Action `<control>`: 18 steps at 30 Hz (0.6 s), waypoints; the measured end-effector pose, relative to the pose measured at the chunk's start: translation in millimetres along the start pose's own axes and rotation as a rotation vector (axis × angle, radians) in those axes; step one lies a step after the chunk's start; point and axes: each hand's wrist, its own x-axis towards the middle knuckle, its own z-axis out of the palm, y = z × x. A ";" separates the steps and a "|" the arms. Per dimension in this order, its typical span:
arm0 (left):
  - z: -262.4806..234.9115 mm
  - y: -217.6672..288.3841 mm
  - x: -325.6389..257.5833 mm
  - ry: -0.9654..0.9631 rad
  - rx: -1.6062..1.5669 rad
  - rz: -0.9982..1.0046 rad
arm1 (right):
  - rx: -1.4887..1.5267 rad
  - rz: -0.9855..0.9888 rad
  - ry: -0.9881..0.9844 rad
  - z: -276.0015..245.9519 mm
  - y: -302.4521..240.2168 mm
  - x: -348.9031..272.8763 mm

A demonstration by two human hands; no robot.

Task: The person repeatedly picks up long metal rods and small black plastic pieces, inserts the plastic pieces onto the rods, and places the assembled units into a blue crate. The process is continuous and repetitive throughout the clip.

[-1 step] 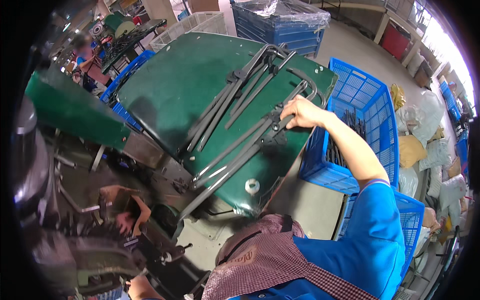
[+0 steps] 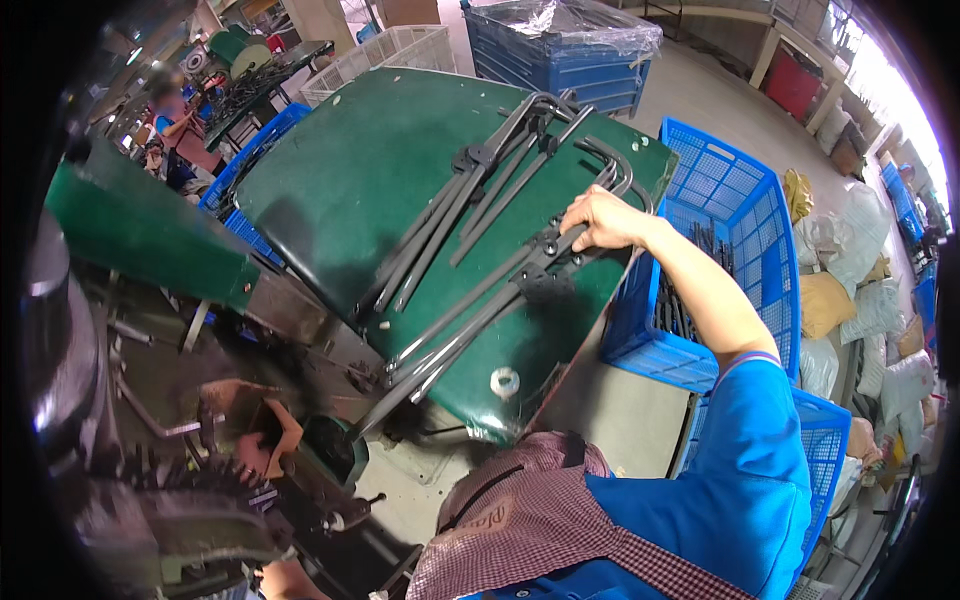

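Observation:
My right hand (image 2: 602, 220) is closed around a dark grey folding tube frame (image 2: 520, 262) near its curved end, on the green tabletop (image 2: 340, 150). Black plastic joints (image 2: 545, 285) sit on its tubes just below my fingers. The lower tube ends stick out past the table's near edge toward the machine. Beside it, further left, lies a second tube frame (image 2: 470, 160) with a bent top. Part of my left hand (image 2: 285, 580) shows at the bottom edge by the dark machine (image 2: 200, 520); its fingers are hidden.
A blue crate (image 2: 735, 190) holding dark rods stands right of the table, with another blue crate (image 2: 825, 430) nearer me. Behind are a plastic-covered blue bin (image 2: 555, 60) and a white crate (image 2: 400, 50). Sacks (image 2: 865, 300) line the right side. A person (image 2: 180, 125) works far left.
The lower ends of the held frame's tubes have shifted slightly, and its joint has turned a little. My left hand has slipped further behind the machine part.

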 end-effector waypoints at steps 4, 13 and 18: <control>9.7 3.0 19.7 -0.001 0.007 0.004 | 0.017 0.099 -0.182 -5.7 99.2 48.9; -1.5 27.5 -24.7 0.301 -0.262 -0.192 | -0.481 0.553 0.031 -27.0 223.3 134.3; 8.5 24.5 -32.3 0.271 -0.233 -0.404 | -0.690 0.602 -0.047 14.7 255.7 163.9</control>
